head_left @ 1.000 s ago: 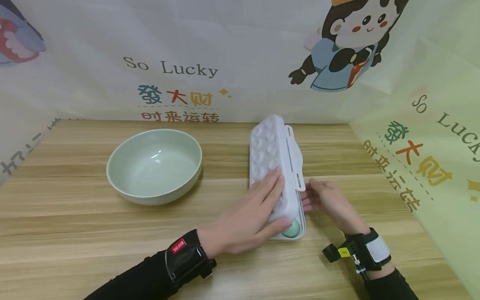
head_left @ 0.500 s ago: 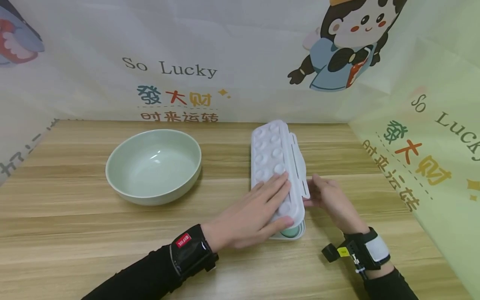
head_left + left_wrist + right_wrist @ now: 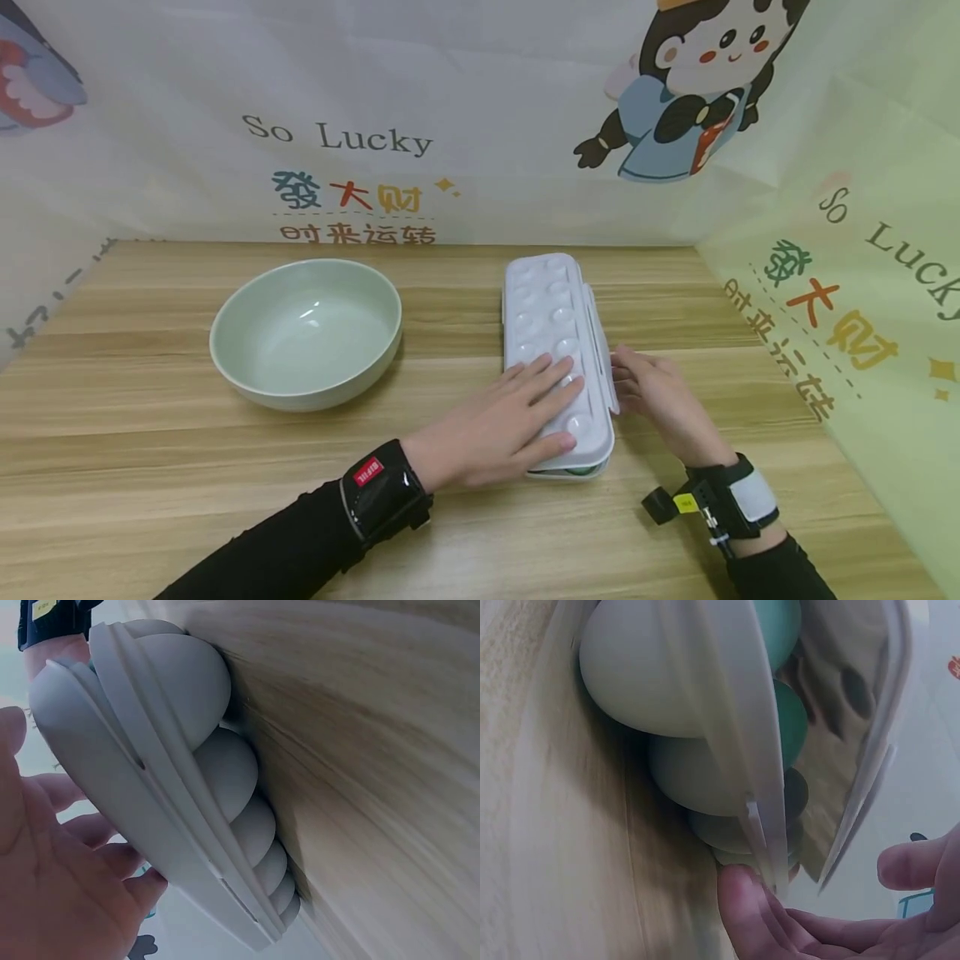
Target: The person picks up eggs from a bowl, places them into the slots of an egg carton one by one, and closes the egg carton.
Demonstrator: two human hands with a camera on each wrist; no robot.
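Note:
A white egg box (image 3: 542,321) with a bumpy lid lies lengthwise on the table, right of centre. My left hand (image 3: 498,421) rests on the lid with its fingers spread. In the left wrist view the fingers of that hand (image 3: 64,870) lie along the lid's top, and rounded egg cups bulge below the base. A narrow gap shows between lid (image 3: 832,742) and base (image 3: 720,697) on the right side, with green egg-shaped things (image 3: 791,724) inside. Beside that edge is my right hand (image 3: 663,404), fingertips at the base and thumb apart.
A pale green bowl (image 3: 307,333) with nothing in it stands left of the egg box on the wood-grain table (image 3: 187,492). Printed paper sheeting (image 3: 510,125) rises behind the table and along both sides.
The lid has come down from a steep tilt to nearly level, covering the green egg that showed at the near end. My left hand has moved down with it; the right stays almost still.

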